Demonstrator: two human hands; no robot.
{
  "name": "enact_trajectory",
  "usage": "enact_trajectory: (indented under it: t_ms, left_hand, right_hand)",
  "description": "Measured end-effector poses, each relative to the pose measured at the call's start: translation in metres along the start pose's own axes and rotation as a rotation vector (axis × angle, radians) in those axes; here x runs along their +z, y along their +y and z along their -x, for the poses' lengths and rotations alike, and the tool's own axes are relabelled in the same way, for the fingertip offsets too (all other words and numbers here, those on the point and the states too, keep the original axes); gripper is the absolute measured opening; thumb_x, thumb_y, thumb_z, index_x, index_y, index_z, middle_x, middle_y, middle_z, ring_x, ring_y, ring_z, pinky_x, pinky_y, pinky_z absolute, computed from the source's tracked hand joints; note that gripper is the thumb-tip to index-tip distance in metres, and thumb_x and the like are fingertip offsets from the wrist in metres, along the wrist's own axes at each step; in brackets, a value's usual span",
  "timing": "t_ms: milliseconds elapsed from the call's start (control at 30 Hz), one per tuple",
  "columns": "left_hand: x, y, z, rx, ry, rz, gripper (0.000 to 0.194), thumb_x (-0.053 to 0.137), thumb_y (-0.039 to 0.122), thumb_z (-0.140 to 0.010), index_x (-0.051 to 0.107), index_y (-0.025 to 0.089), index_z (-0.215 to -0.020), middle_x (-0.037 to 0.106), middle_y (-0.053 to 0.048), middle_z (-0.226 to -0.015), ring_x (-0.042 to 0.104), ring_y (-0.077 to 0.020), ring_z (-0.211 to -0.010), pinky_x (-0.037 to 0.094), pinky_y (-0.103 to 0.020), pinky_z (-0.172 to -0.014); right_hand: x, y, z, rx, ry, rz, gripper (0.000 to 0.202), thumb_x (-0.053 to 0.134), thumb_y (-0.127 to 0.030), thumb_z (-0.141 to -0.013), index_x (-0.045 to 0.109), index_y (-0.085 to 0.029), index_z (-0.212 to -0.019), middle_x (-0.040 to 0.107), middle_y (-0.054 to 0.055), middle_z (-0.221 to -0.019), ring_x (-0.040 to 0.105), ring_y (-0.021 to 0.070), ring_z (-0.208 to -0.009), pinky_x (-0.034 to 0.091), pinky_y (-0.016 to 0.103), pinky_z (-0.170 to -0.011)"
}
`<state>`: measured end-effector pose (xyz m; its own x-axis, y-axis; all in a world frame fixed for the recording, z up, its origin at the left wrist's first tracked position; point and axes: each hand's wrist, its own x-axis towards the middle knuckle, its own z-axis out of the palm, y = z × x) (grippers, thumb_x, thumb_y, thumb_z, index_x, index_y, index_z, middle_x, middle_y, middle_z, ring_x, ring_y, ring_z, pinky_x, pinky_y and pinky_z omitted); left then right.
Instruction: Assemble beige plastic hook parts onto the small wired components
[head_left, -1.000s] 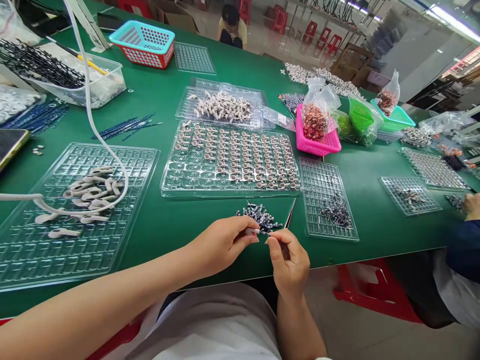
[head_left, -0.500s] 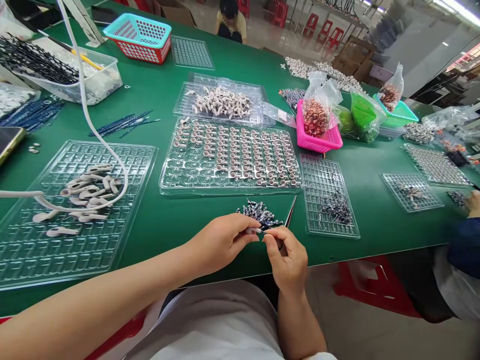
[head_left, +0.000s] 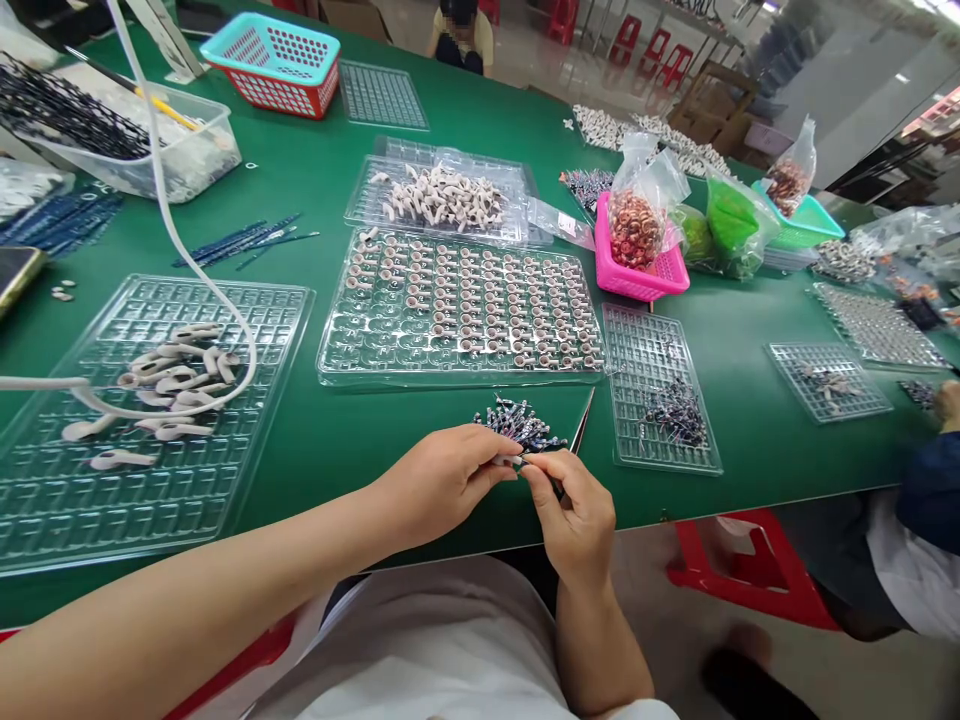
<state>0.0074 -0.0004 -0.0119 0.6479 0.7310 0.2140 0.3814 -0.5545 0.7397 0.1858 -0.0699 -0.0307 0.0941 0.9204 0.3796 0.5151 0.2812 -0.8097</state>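
My left hand point(head_left: 446, 480) is closed, pinching a white earbud shell point(head_left: 509, 460) between thumb and fingers. At the shell's stem end, the thumb and forefinger of my right hand point(head_left: 574, 510) close on a thin dark piece, mostly hidden by the fingertips. Metal tweezers point(head_left: 583, 418) show beyond my right hand; whether they lie on the table or are held, I cannot tell. Just past my fingers is a heap of small dark circuit strips point(head_left: 521, 422). Behind it stands a clear tray point(head_left: 352, 350) with rows of earbud shells in its pockets.
On the left, a clear tray point(head_left: 172, 510) holds loose shells, with a white cable point(head_left: 195, 270) looping over it. More shells point(head_left: 450, 195) are piled farther back. To the right are a tray of dark parts point(head_left: 667, 455), a pink basket point(head_left: 641, 283) and a co-worker's hand point(head_left: 949, 405).
My fingertips have come slightly closer together at the shell's stem end, and less of the thin dark piece shows. The view has shifted slightly.
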Motion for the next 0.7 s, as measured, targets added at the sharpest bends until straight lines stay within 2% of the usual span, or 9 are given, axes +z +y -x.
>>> enact_trajectory:
  t_ms: [267,567,700]
  left_hand:
    - [0.0025,-0.0023,0.0028,0.098,0.07,-0.054,0.018,0.052,0.02,-0.098,0.067,0.014,-0.107,0.074,-0.008,-0.089,0.069,-0.0186,-0.082,0.055,-0.029,-0.075]
    - [0.0076,-0.0019,0.0026,0.164,0.12,-0.076,0.017,0.052,0.018,-0.098,0.065,0.013,-0.108,0.075,-0.008,-0.088,0.07,-0.0186,-0.078,0.055,-0.028,-0.071]
    - [0.0072,-0.0021,0.0026,0.16,0.157,-0.071,0.016,0.055,0.018,-0.097,0.066,0.012,-0.108,0.076,-0.008,-0.088,0.071,-0.0183,-0.077,0.057,-0.028,-0.071]
  right_hand:
    - [0.0003,0.0011,0.0014,-0.037,0.023,0.0,0.014,0.062,-0.015,-0.091,0.07,-0.023,-0.1,0.073,0.003,-0.087,0.067,0.0163,-0.076,0.054,0.032,-0.071]
    - [0.0029,0.0056,0.0037,-0.143,0.056,0.035,0.032,0.065,-0.009,-0.089,0.07,-0.028,-0.113,0.075,0.002,-0.092,0.069,0.0168,-0.079,0.056,0.033,-0.072]
    - [0.0012,0.0047,0.0022,-0.1,0.017,-0.021,0.033,0.065,-0.008,-0.088,0.07,-0.028,-0.114,0.075,0.002,-0.095,0.07,0.0165,-0.084,0.056,0.032,-0.075]
